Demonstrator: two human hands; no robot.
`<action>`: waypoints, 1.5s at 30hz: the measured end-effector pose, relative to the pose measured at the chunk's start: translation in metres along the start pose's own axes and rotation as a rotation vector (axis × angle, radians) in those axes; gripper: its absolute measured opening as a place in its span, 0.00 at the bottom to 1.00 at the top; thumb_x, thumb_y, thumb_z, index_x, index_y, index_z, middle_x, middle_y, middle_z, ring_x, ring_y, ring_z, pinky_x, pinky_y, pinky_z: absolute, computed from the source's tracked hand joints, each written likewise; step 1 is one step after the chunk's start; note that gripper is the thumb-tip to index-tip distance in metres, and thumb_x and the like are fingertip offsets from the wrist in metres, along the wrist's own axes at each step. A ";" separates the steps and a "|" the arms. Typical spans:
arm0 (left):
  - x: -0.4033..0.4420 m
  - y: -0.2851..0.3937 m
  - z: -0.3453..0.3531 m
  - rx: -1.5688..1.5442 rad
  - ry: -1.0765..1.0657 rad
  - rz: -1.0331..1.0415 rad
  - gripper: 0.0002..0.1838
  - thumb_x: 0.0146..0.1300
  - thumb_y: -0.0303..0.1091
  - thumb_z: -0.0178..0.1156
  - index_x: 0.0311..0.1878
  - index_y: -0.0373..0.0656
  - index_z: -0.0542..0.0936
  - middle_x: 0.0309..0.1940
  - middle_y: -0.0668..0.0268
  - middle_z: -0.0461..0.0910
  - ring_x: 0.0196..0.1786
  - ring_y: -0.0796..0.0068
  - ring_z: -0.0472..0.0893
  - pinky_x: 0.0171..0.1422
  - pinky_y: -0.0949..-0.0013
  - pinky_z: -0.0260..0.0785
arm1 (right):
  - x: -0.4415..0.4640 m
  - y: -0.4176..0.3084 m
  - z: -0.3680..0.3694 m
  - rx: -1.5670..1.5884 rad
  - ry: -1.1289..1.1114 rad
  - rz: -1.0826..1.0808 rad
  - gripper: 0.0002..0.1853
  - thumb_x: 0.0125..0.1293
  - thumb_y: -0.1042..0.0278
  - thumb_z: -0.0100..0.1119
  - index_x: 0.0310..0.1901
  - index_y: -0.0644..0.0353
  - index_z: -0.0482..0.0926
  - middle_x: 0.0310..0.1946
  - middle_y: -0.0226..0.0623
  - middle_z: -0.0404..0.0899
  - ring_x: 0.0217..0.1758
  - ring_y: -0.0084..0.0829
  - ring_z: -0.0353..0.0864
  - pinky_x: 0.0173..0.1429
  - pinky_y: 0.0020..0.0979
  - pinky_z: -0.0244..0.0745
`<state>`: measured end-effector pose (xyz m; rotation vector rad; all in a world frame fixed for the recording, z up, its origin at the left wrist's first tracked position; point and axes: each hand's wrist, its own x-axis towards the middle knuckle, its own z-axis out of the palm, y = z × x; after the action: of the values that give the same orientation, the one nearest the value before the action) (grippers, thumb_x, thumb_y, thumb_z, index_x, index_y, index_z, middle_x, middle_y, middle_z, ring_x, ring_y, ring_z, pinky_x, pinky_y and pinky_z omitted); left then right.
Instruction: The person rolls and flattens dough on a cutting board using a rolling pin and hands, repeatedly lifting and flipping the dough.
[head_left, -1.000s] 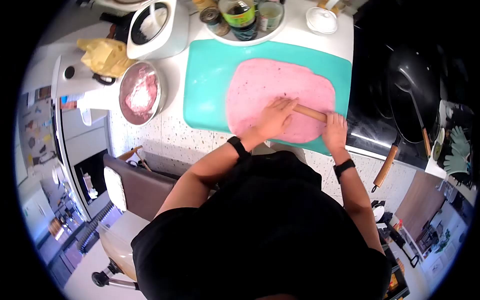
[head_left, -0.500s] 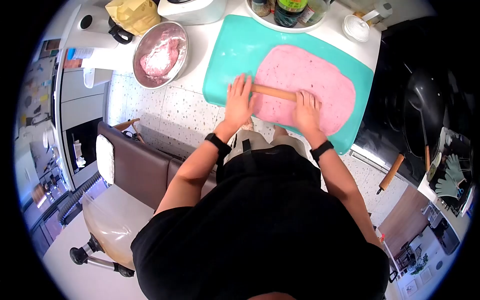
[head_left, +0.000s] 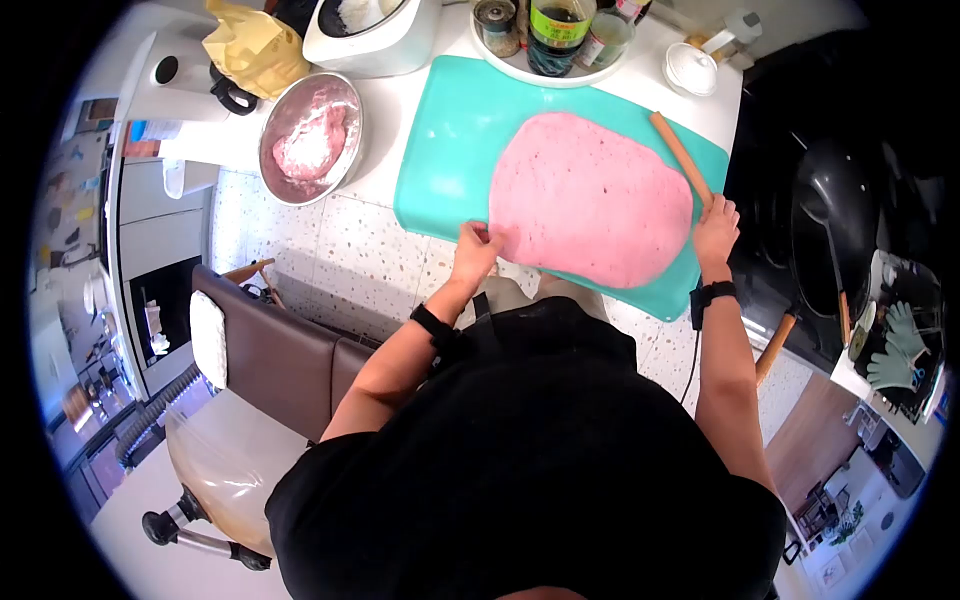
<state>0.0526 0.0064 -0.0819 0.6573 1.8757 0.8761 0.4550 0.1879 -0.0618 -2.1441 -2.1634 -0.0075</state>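
The dough sheet [head_left: 595,200] lies on the teal mat [head_left: 440,160], right of its centre. Right grip [head_left: 717,230]: grasping the rolling pin [head_left: 682,158] at the mat's right side; hold it clear of the sheet. Left grip [head_left: 476,256]: fingers curled over the mat's near edge, at the sheet; pinch closure cannot be told. Spread any pull to avoid tearing

Left hand [head_left: 478,248] with bent fingers, right hand [head_left: 717,230] tightly curled.
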 end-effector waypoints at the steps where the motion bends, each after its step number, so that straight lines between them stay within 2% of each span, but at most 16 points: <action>1: 0.000 0.001 0.004 -0.002 0.013 0.001 0.26 0.61 0.37 0.71 0.54 0.29 0.72 0.41 0.56 0.81 0.43 0.67 0.81 0.50 0.64 0.76 | 0.011 0.001 0.007 -0.085 0.063 -0.053 0.20 0.67 0.70 0.57 0.61 0.55 0.73 0.58 0.44 0.74 0.61 0.52 0.74 0.61 0.52 0.72; 2: 0.001 -0.001 0.008 -0.028 0.038 -0.029 0.27 0.60 0.38 0.72 0.53 0.29 0.72 0.42 0.57 0.80 0.43 0.68 0.80 0.50 0.65 0.76 | 0.022 0.000 0.012 -0.169 0.125 -0.105 0.22 0.66 0.70 0.58 0.62 0.55 0.73 0.61 0.44 0.74 0.63 0.53 0.73 0.63 0.52 0.71; 6: 0.005 0.001 0.008 -0.031 -0.014 -0.120 0.22 0.62 0.38 0.72 0.48 0.29 0.78 0.37 0.61 0.83 0.38 0.73 0.80 0.46 0.67 0.76 | 0.078 -0.102 0.004 0.466 0.042 -0.501 0.29 0.63 0.69 0.61 0.68 0.59 0.71 0.68 0.48 0.72 0.69 0.51 0.71 0.72 0.46 0.67; 8: 0.004 0.005 0.008 0.022 -0.109 -0.196 0.20 0.64 0.38 0.71 0.47 0.29 0.81 0.36 0.63 0.84 0.37 0.75 0.81 0.46 0.68 0.75 | 0.097 -0.162 -0.004 0.354 -0.274 -0.619 0.30 0.65 0.67 0.60 0.70 0.61 0.70 0.71 0.50 0.70 0.73 0.48 0.70 0.76 0.43 0.64; 11: -0.009 0.017 0.023 -0.054 -0.080 -0.116 0.17 0.63 0.38 0.70 0.45 0.31 0.83 0.30 0.63 0.86 0.30 0.75 0.79 0.40 0.66 0.74 | 0.111 -0.220 0.031 0.439 -0.263 -0.652 0.29 0.66 0.67 0.57 0.69 0.61 0.72 0.72 0.51 0.69 0.74 0.49 0.68 0.77 0.44 0.64; 14: -0.019 0.022 0.030 -0.037 -0.021 0.080 0.14 0.65 0.33 0.68 0.49 0.32 0.83 0.31 0.61 0.85 0.31 0.77 0.79 0.39 0.66 0.73 | 0.113 -0.252 0.024 0.228 -0.504 -0.710 0.28 0.66 0.68 0.56 0.68 0.62 0.72 0.70 0.50 0.71 0.74 0.49 0.69 0.76 0.45 0.65; 17: -0.030 0.048 0.024 -0.026 -0.083 0.069 0.14 0.67 0.31 0.66 0.51 0.32 0.82 0.38 0.64 0.87 0.37 0.79 0.81 0.45 0.70 0.75 | 0.111 -0.263 0.021 0.208 -0.526 -0.706 0.24 0.64 0.70 0.55 0.62 0.62 0.77 0.67 0.52 0.73 0.73 0.49 0.71 0.74 0.46 0.68; 19: -0.027 0.048 0.023 -0.060 -0.098 0.100 0.13 0.67 0.31 0.66 0.50 0.32 0.82 0.35 0.64 0.86 0.35 0.79 0.80 0.43 0.69 0.74 | 0.112 -0.267 -0.006 0.074 -0.733 -0.751 0.17 0.65 0.69 0.55 0.53 0.59 0.83 0.65 0.52 0.76 0.71 0.49 0.73 0.71 0.45 0.70; 23: -0.030 0.065 0.013 -0.282 -0.197 0.142 0.11 0.68 0.31 0.66 0.48 0.33 0.83 0.33 0.67 0.85 0.34 0.82 0.79 0.41 0.71 0.73 | 0.092 -0.225 -0.039 0.229 -0.348 -0.926 0.09 0.65 0.66 0.57 0.43 0.54 0.85 0.56 0.44 0.83 0.62 0.48 0.80 0.65 0.45 0.74; 25: -0.045 0.092 0.008 -0.337 -0.239 0.195 0.11 0.69 0.31 0.66 0.48 0.33 0.83 0.33 0.69 0.85 0.34 0.84 0.78 0.41 0.72 0.72 | 0.078 -0.202 -0.107 0.386 -0.256 -0.819 0.08 0.66 0.62 0.59 0.42 0.52 0.84 0.46 0.37 0.86 0.54 0.47 0.83 0.58 0.45 0.76; 27: -0.063 0.125 -0.002 -0.391 -0.288 0.247 0.11 0.69 0.31 0.66 0.48 0.34 0.83 0.32 0.70 0.84 0.34 0.85 0.77 0.40 0.74 0.71 | 0.077 -0.172 -0.148 0.393 -0.318 -0.718 0.10 0.65 0.64 0.63 0.45 0.58 0.85 0.41 0.43 0.84 0.46 0.43 0.84 0.52 0.37 0.78; 31: -0.097 0.194 -0.044 -0.039 -0.503 0.367 0.09 0.67 0.27 0.68 0.47 0.35 0.83 0.35 0.70 0.86 0.36 0.84 0.80 0.41 0.75 0.73 | 0.046 -0.102 -0.228 0.742 -0.179 -0.540 0.09 0.66 0.67 0.64 0.45 0.60 0.82 0.33 0.35 0.81 0.33 0.29 0.79 0.39 0.31 0.74; 33: -0.114 0.237 -0.064 0.153 -0.571 0.427 0.08 0.66 0.27 0.69 0.45 0.35 0.83 0.34 0.71 0.85 0.35 0.84 0.80 0.40 0.76 0.72 | 0.019 -0.080 -0.284 0.814 -0.182 -0.374 0.07 0.67 0.74 0.63 0.45 0.64 0.82 0.32 0.28 0.77 0.30 0.18 0.72 0.34 0.23 0.68; 36: -0.140 0.292 -0.086 0.285 -0.696 0.777 0.10 0.65 0.32 0.70 0.43 0.36 0.83 0.24 0.68 0.80 0.30 0.85 0.74 0.38 0.75 0.70 | -0.026 -0.044 -0.345 0.972 -0.071 -0.330 0.05 0.68 0.78 0.62 0.44 0.64 0.81 0.35 0.24 0.76 0.29 0.13 0.69 0.32 0.17 0.62; 41: -0.157 0.347 -0.101 0.011 -0.703 0.911 0.09 0.61 0.26 0.72 0.42 0.34 0.83 0.30 0.70 0.83 0.32 0.84 0.77 0.39 0.76 0.71 | -0.068 -0.018 -0.396 1.016 0.139 -0.363 0.07 0.69 0.78 0.60 0.47 0.65 0.81 0.40 0.29 0.77 0.28 0.13 0.68 0.31 0.17 0.60; 45: -0.165 0.385 -0.105 0.055 -0.660 0.975 0.11 0.60 0.26 0.68 0.45 0.32 0.82 0.38 0.64 0.84 0.40 0.77 0.83 0.47 0.75 0.73 | -0.077 -0.002 -0.414 0.853 0.333 -0.261 0.12 0.74 0.72 0.59 0.55 0.66 0.81 0.31 0.25 0.77 0.27 0.12 0.68 0.31 0.16 0.59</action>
<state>0.0570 0.0844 0.3429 1.7201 0.9283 1.0067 0.4798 0.0813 0.3446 -1.2787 -1.7650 0.4228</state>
